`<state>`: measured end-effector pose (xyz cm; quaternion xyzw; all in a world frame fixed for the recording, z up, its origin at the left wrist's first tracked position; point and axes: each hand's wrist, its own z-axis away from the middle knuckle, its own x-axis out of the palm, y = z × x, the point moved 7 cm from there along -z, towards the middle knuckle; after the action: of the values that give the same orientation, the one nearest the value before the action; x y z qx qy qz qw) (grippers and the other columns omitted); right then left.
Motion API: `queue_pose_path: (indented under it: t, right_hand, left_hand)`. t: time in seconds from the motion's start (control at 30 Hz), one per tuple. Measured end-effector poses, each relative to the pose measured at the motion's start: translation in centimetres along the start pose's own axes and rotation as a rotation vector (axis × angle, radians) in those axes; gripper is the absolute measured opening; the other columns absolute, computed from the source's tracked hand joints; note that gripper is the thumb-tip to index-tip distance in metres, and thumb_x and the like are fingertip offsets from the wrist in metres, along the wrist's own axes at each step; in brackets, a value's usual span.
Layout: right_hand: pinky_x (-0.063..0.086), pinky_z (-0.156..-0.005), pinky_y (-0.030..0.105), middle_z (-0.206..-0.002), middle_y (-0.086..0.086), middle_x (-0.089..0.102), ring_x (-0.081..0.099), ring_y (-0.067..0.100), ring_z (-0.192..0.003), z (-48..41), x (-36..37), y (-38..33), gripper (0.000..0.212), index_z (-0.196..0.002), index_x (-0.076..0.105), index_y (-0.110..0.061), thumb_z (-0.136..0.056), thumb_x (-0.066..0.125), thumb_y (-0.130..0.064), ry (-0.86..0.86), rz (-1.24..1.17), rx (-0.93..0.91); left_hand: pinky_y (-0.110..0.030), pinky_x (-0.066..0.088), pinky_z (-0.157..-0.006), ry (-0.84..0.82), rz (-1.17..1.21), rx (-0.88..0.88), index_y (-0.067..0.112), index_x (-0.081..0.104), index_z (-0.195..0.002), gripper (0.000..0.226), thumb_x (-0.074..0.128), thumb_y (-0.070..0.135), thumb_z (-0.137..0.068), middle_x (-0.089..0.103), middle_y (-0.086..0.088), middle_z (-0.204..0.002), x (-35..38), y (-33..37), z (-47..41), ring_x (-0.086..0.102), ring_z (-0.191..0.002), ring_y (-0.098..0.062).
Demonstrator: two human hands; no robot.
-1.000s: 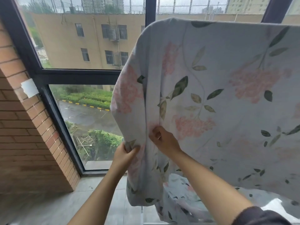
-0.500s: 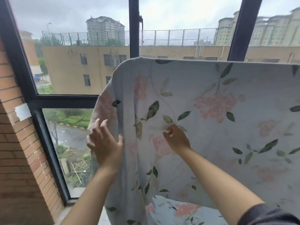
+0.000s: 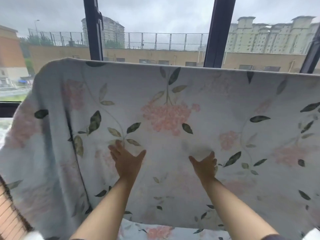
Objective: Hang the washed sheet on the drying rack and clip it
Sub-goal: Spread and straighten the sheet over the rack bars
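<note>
— Starting at the left: why does the sheet [image 3: 166, 118] droop in a long fold down that side?

— It's draped over something straight along its top edge, presumably the drying rack's bar, though the bar itself is hidden under the cloth. The left end [image 3: 34, 135] hangs past the support and curls back on itself, so it sags loose in front of the window frame [image 3: 92, 28].

— And the left hand [image 3: 125, 161]?

— Flat against the cloth, fingers spread wide, thumb out to the right. It grips nothing; it presses on the panel. My guess is that it's smoothing the damp fabric so it hangs without creases.

— The right hand [image 3: 205, 166] looks the same.

— Nearly. It's open too, thumb out toward the left one, palm on the sheet, but its fingers curl a little at the tips. Whether they pinch any cloth I can't tell; it reads as pressing rather than holding.

— Any clips on it?

— None in view. The hanging looks mostly done, the clipping not yet begun. More of the same floral cloth [image 3: 159, 231] lies below, between the forearms.
</note>
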<state>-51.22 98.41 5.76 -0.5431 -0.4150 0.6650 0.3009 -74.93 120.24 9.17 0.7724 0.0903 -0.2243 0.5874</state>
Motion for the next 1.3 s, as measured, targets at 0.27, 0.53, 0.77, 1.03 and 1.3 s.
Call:
queue_pose_path:
  t: [0.27,0.53,0.77,1.03,1.3]
  right_hand:
    - [0.049,-0.086,0.059,-0.141,0.016,0.034,0.042,0.042,-0.121,-2.0,3.0,13.7,0.099,-0.148,0.015,-0.008,-0.077,0.073,-0.047,-0.151,-0.304,0.619]
    - [0.043,-0.09,0.06,-0.122,0.016,0.034,0.042,0.041,-0.116,-1.4,12.6,29.5,0.075,-0.137,0.035,-0.011,-0.079,0.074,-0.039,-0.296,-0.61,0.912]
    - [0.036,-0.1,0.052,-0.144,0.017,0.036,0.038,0.034,-0.131,-5.5,17.3,40.1,0.035,-0.128,0.047,-0.011,-0.094,0.053,-0.015,-0.267,-0.685,0.935]
    - [0.04,-0.092,0.039,-0.104,0.005,0.064,0.054,0.021,-0.105,-9.1,20.7,45.8,0.004,-0.092,0.061,-0.01,-0.091,0.061,-0.014,-0.336,-0.659,0.846]
    - [0.045,-0.066,0.035,-0.072,0.01,0.059,0.05,0.023,-0.062,-12.7,18.2,52.4,0.019,-0.075,0.061,-0.004,-0.088,0.059,-0.017,-0.077,-0.158,0.698]
  left_hand:
    - [-0.051,0.036,-0.105,-0.171,0.407,-0.708,-0.001,0.028,-0.141,0.115,0.078,0.063,-0.059,0.042,-0.021,-0.138,11.4,-13.8,4.1,0.045,-0.124,-0.039]
    - [-0.054,0.039,-0.101,-0.349,0.534,-1.046,0.015,0.034,-0.143,0.073,0.065,0.046,-0.085,0.043,-0.011,-0.133,22.6,-26.9,10.7,0.042,-0.123,-0.039]
    - [-0.052,0.031,-0.102,-0.228,0.737,-1.051,0.01,0.043,-0.131,0.032,0.032,0.009,-0.101,0.049,-0.02,-0.11,29.3,-35.3,11.9,0.05,-0.106,-0.031]
    - [-0.042,0.039,-0.093,-0.152,0.537,-0.924,0.014,0.059,-0.083,0.01,0.058,0.015,-0.093,0.062,-0.005,-0.084,30.3,-38.3,11.8,0.059,-0.094,-0.021]
    - [-0.033,0.042,-0.063,-0.175,0.12,-0.773,0.005,0.059,-0.056,0.027,0.061,0.016,-0.08,0.06,-0.013,-0.061,36.4,-40.3,12.6,0.051,-0.063,-0.029]
